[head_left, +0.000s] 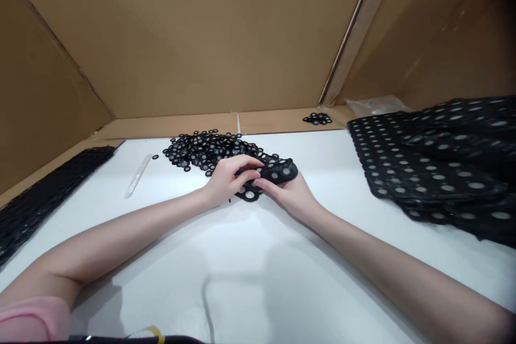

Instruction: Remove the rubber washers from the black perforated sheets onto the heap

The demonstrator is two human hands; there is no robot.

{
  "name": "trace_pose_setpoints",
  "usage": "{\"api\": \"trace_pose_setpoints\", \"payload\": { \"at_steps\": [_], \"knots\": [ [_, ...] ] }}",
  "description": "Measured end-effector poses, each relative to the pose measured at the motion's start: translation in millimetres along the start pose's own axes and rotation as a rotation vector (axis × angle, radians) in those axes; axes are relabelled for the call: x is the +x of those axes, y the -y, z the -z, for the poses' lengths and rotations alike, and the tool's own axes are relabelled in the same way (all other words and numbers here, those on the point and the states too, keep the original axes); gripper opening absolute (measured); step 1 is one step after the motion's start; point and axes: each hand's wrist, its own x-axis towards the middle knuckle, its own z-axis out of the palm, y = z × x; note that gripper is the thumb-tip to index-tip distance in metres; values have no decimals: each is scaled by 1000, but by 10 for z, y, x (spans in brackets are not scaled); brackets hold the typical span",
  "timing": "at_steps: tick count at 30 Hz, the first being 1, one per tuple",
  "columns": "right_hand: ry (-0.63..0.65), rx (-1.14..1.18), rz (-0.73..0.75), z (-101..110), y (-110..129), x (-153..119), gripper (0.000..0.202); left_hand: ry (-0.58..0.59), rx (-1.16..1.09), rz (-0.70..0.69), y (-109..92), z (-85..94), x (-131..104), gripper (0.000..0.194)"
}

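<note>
Both hands meet at the middle of the white table, around a bunched black sheet [278,170] with round pale holes. My left hand [231,177] pinches the sheet's near left part with thumb and forefinger. From the right, my right hand [288,192] holds the same sheet, its thumb in front and its other fingers hidden beneath. The two thumbs nearly touch. Just behind and to the left of the hands lies a heap of small black rings [201,150], partly covered by the sheet and my left hand.
A large holed black sheet [403,161] lies folded at the right. Another dark sheet [52,188] runs along the left edge. A white pen-like tool [138,176] is left of the heap. More rings [317,119] rest on the cardboard [278,121] at the back.
</note>
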Motion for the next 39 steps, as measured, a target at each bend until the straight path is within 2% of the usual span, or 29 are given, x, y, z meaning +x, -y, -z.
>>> {"api": "trace_pose_setpoints", "payload": {
  "at_steps": [3,5,13,18,23,27,31,34,39],
  "knots": [
    [3,-75,24,-6,-35,-26,19,30,58,-84,18,-2,-3,15],
    [12,-110,32,-9,-49,-45,19,38,69,-86,22,-19,-10,16],
    [14,-124,46,-28,-70,-47,20,-20,4,88,-27,-78,0,24],
    [-71,-9,20,22,-69,6,27,28,-43,-39,26,12,32,20],
    [37,-35,19,44,-1,11,26,-8,-6,-111,66,4,8,20],
    [24,-53,19,6,-14,-16,22,3,98,-156,34,-60,-40,32],
    [-14,26,-54,-47,-33,-44,21,0,215,-255,17,-110,-69,41],
    [-29,43,-70,-66,-10,-58,20,-35,232,-251,12,-116,-66,40],
    [15,-51,-50,-41,17,-58,19,-21,142,-203,-21,-89,-50,30]
  ]
}}
